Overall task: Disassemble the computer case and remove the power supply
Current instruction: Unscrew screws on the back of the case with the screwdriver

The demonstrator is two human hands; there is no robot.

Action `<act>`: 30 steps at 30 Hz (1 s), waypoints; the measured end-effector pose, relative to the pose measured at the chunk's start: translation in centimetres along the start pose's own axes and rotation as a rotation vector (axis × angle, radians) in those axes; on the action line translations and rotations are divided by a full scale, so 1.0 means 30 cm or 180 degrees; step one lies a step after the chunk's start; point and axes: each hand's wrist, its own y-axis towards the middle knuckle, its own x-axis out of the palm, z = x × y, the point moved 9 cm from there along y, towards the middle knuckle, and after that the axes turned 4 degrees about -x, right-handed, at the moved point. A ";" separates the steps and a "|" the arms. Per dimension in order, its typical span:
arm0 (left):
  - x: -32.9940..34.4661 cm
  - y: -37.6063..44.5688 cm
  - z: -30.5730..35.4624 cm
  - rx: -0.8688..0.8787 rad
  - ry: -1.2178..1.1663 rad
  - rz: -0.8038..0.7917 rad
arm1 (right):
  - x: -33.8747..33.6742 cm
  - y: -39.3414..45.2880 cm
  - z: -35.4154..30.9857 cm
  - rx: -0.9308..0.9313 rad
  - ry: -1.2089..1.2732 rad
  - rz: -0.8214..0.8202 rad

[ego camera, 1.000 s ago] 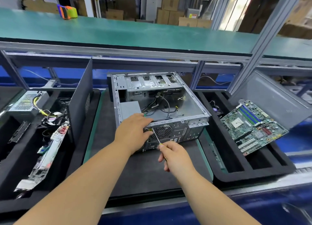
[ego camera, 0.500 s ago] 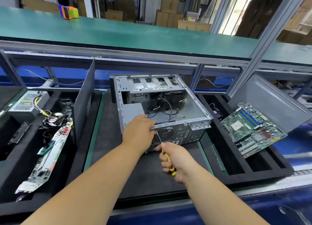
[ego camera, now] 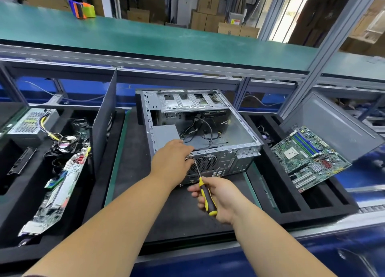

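- The computer case lies on its side in the middle of a dark mat on the surface, its open side facing up and its rear panel toward the person.
- Inside it, a grey power supply sits in the near left corner, with black cables trailing across the case floor beside it.
- The left hand rests over the near top edge of the case at the power supply corner, fingers bent down over the rear panel (what they touch underneath is hidden).
- The right hand grips the yellow and black handle of a screwdriver, fingers curled round it; the shaft slants up and left, with its tip at the rear panel just beside the left hand's fingers.
- To the right, a black foam tray holds a green motherboard tilted against a grey side panel.
- To the left, another foam tray holds a second circuit board, a tangle of wires and a metal power supply unit, with a dark panel standing upright at its right edge.
- A green shelf runs across above, with cardboard boxes behind it.
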 end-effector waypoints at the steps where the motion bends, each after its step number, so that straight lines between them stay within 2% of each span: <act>1: 0.001 0.001 0.000 0.0005 -0.0005 0.0002 | 0.004 -0.004 -0.006 -0.0019 -0.0018 -0.0062; 6: -0.003 -0.002 0.006 0.0048 0.0012 0.0055 | 0.007 -0.011 -0.006 -0.0137 -0.0379 0.0023; 10: -0.005 -0.003 0.005 0.0026 -0.0034 0.0064 | -0.015 -0.003 -0.023 -0.0531 -0.0668 0.0424; 12: -0.005 -0.003 0.006 0.0020 -0.0024 0.0068 | -0.030 -0.014 -0.055 -0.0814 -0.1390 0.0740; 15: -0.011 -0.005 0.007 -0.0006 -0.0004 0.0111 | -0.038 -0.047 -0.127 -0.1302 -0.3168 0.1289; 17: -0.015 -0.006 0.008 -0.0005 -0.0020 0.0150 | -0.024 -0.054 -0.149 -0.1394 -0.3674 0.1357; 18: -0.015 -0.006 0.008 0.0002 -0.0021 0.0160 | -0.024 -0.046 -0.145 -0.1295 -0.3468 0.1254; 19: -0.016 -0.006 0.008 0.0012 -0.0009 0.0163 | -0.029 -0.036 -0.131 -0.1088 -0.2946 0.1113; 21: -0.015 -0.005 0.010 0.0034 0.0045 0.0162 | -0.024 -0.022 -0.060 -0.0407 -0.1459 0.0702; 23: -0.016 -0.005 0.011 0.0037 0.0078 0.0165 | -0.009 -0.023 -0.025 -0.0101 -0.0461 0.0375; 26: -0.015 -0.005 0.011 0.0024 0.0068 0.0151 | -0.004 -0.029 -0.016 -0.0107 -0.0163 0.0184; 30: -0.014 -0.006 0.013 0.0032 0.0055 0.0134 | -0.008 -0.032 -0.034 -0.0337 -0.0675 0.0391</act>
